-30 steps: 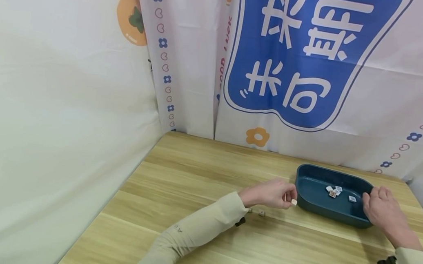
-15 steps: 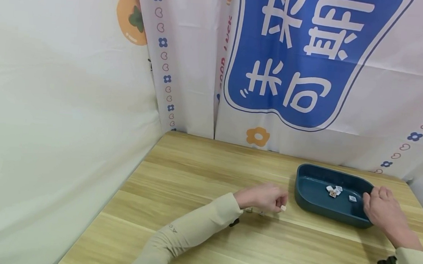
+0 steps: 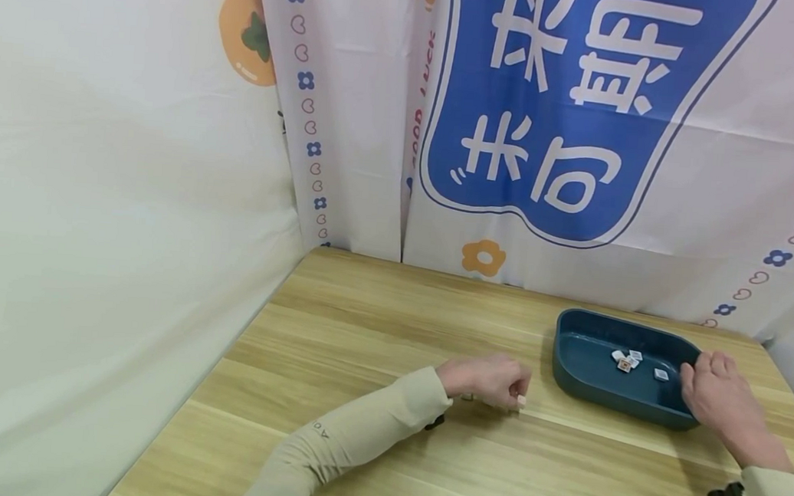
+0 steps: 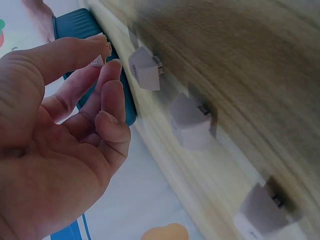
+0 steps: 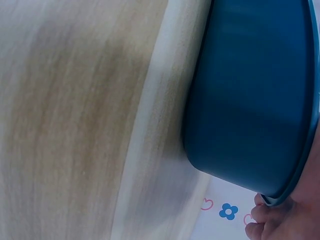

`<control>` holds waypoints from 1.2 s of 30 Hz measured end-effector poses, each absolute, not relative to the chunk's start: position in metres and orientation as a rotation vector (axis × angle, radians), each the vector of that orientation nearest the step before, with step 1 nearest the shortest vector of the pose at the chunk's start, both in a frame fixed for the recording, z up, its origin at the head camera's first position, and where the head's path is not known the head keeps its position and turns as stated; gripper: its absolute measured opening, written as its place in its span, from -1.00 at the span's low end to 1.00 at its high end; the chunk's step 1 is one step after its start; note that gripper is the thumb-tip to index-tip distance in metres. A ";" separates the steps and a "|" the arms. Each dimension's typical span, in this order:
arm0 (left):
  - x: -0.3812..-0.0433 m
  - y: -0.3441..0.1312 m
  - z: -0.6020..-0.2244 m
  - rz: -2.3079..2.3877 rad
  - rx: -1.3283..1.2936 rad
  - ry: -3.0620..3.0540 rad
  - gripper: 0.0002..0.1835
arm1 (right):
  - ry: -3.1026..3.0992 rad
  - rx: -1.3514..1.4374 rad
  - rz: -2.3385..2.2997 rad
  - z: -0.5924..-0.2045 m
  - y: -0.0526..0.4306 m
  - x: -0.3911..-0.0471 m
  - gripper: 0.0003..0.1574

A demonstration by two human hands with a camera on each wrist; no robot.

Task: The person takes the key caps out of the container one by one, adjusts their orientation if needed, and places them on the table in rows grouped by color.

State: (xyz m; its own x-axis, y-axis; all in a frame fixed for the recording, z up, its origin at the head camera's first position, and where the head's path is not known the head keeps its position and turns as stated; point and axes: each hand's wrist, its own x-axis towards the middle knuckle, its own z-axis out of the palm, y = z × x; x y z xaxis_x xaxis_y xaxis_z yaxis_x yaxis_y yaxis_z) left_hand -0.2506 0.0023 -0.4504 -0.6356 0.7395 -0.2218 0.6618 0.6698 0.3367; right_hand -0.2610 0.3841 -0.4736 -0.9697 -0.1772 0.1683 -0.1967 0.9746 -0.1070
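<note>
My left hand is low over the table, left of a dark teal tray. In the left wrist view its thumb and forefinger pinch a small white keycap. Beside that hand, a row of white keycaps stands on the wood: a near one, a middle one and a far one. The head view shows one keycap by the wrist; the hand hides others. My right hand grips the tray's right end, fingers over the rim. Several keycaps lie inside the tray.
The wooden table runs back to a printed curtain. A plain white cloth hangs along the left side. Black wrist-camera mounts show under both sleeves.
My left hand has moved left and toward me, away from the tray, with a keycap still pinched, and now covers keycaps seen before. The right hand and tray have stayed put.
</note>
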 end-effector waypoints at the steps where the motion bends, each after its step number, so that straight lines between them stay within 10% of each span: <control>1: -0.251 0.002 -0.451 0.309 1.112 2.549 -0.89 | -2.963 0.283 0.184 -0.474 0.384 -0.261 -0.30; 36: -0.248 0.004 -0.459 0.099 1.131 2.585 -0.84 | -2.894 0.316 0.139 -0.478 0.385 -0.262 -0.39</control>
State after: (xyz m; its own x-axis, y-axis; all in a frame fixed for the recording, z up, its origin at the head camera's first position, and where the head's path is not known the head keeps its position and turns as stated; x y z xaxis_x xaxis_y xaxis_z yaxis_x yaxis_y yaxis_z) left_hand -0.2485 0.0040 -0.4592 -0.6369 0.7263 -0.2587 0.7042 0.6846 0.1881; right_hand -0.2617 0.3850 -0.4777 -0.9512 -0.2019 0.2335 -0.2234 0.9723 -0.0691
